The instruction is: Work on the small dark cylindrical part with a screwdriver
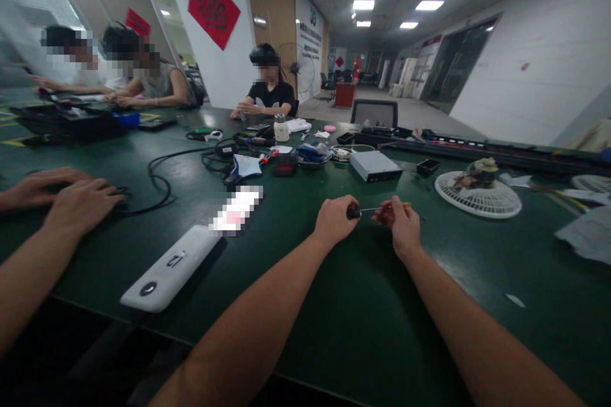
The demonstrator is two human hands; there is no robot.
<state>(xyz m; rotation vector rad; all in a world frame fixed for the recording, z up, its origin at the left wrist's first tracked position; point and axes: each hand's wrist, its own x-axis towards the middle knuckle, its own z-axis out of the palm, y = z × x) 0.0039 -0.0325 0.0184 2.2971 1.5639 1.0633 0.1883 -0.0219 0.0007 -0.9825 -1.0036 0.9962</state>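
Observation:
My left hand point(335, 219) is closed around the black handle of a screwdriver point(354, 211). Its thin metal shaft points right, toward my right hand point(405, 229). Between the fingers of that hand is a small part with a brass-coloured bit point(405, 206); the fingers hide most of it, so its kind is unclear. The shaft's tip ends at the right fingertips, and I cannot tell whether it touches the part. Both hands are just above the green table point(363, 305). A silver box-shaped drive point(376, 165) lies beyond them.
A white round grille with a motor point(477, 194) lies to the right. Left of my arm are a long white device point(172, 270) and a co-worker's hands point(81, 203) beside a black cable point(153, 178). Farther back are a jar point(281, 129), a blue-white star-shaped object point(247, 166) and seated people.

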